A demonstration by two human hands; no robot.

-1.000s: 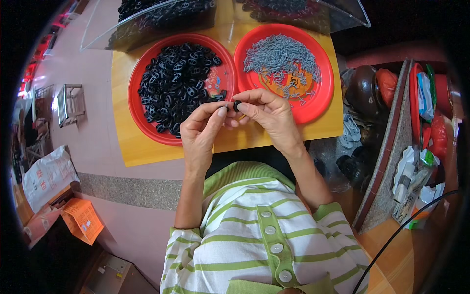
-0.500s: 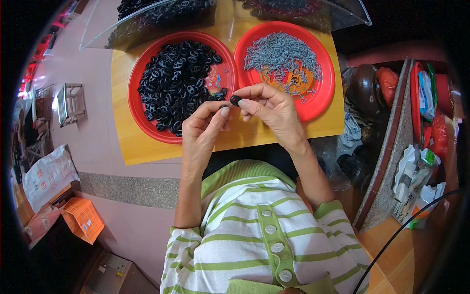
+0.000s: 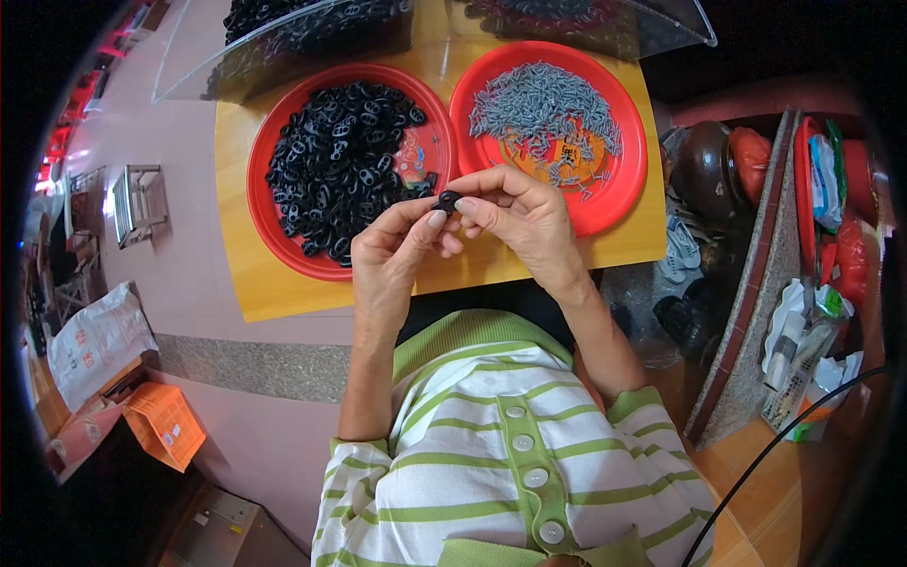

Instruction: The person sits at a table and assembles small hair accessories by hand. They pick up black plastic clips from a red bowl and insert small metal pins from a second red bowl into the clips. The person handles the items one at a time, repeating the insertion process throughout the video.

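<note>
My left hand and my right hand meet over the table's front edge, thumbs and forefingers pinched around a small black oval plastic piece. Whether it is one part or two pressed together is hard to make out between the fingertips. Behind my left hand lies a red round tray heaped with black oval pieces with holes. Beyond my right hand, a second red tray holds many small grey screw-like pins, with an orange printed patch showing on its bottom.
Clear-walled bins of black pieces stand at the back of the yellow wooden table. To the right are a brown jar and a stone ledge beside bags. A metal stool stands on the floor at left.
My hands have come together: the black piece in my right fingers has moved slightly left and now meets my left fingertips, where another dark bit showed before.
</note>
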